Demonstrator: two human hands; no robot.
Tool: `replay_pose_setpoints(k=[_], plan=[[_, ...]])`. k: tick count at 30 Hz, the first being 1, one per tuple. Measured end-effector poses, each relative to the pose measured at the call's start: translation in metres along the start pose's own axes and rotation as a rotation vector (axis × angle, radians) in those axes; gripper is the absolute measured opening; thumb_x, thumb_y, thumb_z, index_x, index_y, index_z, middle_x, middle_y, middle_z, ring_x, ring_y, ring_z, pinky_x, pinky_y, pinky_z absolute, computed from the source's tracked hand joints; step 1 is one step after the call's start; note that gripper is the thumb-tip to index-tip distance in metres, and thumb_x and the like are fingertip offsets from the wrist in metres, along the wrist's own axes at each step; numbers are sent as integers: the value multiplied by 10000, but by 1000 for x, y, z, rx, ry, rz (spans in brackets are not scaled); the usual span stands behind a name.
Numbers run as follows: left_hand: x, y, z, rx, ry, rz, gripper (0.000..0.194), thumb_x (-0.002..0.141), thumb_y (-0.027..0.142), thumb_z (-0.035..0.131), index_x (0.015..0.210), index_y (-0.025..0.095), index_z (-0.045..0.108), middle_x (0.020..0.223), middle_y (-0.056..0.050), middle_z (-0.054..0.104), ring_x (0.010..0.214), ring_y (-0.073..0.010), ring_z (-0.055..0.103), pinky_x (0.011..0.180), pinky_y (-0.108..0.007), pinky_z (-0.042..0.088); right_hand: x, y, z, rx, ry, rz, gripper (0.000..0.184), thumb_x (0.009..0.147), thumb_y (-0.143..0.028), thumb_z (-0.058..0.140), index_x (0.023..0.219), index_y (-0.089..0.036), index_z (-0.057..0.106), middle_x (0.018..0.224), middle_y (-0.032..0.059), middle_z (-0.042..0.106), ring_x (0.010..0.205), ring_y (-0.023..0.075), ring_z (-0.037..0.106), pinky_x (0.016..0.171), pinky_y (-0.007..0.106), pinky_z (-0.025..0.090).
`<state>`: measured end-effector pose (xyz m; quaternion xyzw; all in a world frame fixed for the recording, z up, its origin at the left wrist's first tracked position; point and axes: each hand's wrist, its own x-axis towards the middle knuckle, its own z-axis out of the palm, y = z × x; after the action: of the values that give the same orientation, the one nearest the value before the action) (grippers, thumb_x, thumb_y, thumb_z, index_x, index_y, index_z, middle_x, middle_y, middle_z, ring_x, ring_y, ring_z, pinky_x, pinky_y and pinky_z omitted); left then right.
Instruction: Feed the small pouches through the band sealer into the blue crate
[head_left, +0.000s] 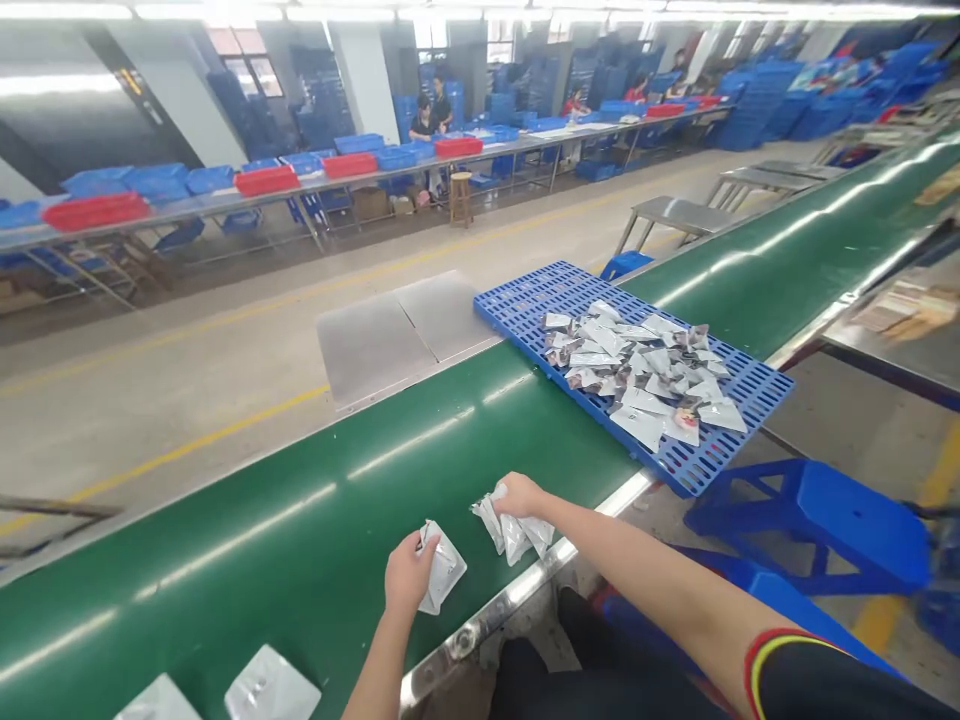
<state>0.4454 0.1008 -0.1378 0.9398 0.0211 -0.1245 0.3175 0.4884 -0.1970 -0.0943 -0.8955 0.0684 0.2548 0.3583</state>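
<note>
"Over the long, smooth green conveyor belt (300, 530), holding what?"

"With the left hand (409, 575), pinching a flat silvery-white plastic pouch (448, 572) at its edge, between thumb and fingers."

"And with the right hand (519, 497)?"

"Clutching a bunch of crinkled white pouches (516, 540), close beside."

"Lying elsewhere?"

"Heaped packets (637, 365) on the slotted blue plastic pallet (551, 288) across the belt; two flat white pouches (271, 688), lower left."

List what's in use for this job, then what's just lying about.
In use:
left hand, holding a pale packet
right hand, holding several packets
green belt, bearing loose packets
blue slatted tray and its packet pile

Apparently just lying about:
blue plastic stool
wooden stool
red bins
</note>
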Motion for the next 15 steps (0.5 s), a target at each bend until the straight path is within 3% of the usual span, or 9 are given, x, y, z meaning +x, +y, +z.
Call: replay_pose_setpoints(k=[3,6,8,11,15], plan=[[17,50,10,-54,97,81,392,981,545,561,818,230,729,825,-63,759,812,-260,699,719,-294,426,-32,35,-38,96,124,-55,145,763,-264,741,852,-171,809,728,-3,736,776,197,668,668,245,446],[41,136,28,-212,127,152,403,968,569,569,801,227,702,783,-40,730,757,-229,648,712,-287,422,-67,87,-111,167,251,-103,281,797,-324,695,992,-174,831,901,31,807,883,241,718,780,287,530],[58,207,46,-364,138,186,374,961,557,587,843,221,703,764,-22,709,751,-216,622,713,-282,425,-85,126,-182,202,369,-168,344,750,-365,744,1023,-181,845,1029,65,834,999,300,747,919,350,564],[89,323,84,-550,157,248,393,957,570,632,803,210,672,729,-8,665,728,-197,577,701,-277,417,-91,182,-313,88,456,-193,378,728,-424,776,1026,-204,852,1092,78,842,1073,345,760,1031,418,553],[153,486,153,-753,232,296,412,953,568,713,780,202,636,718,13,612,715,-174,532,708,-272,404,-49,241,-486,-171,422,-288,370,751,-473,780,1020,-229,855,1083,60,848,1056,337,774,1003,408,561]])
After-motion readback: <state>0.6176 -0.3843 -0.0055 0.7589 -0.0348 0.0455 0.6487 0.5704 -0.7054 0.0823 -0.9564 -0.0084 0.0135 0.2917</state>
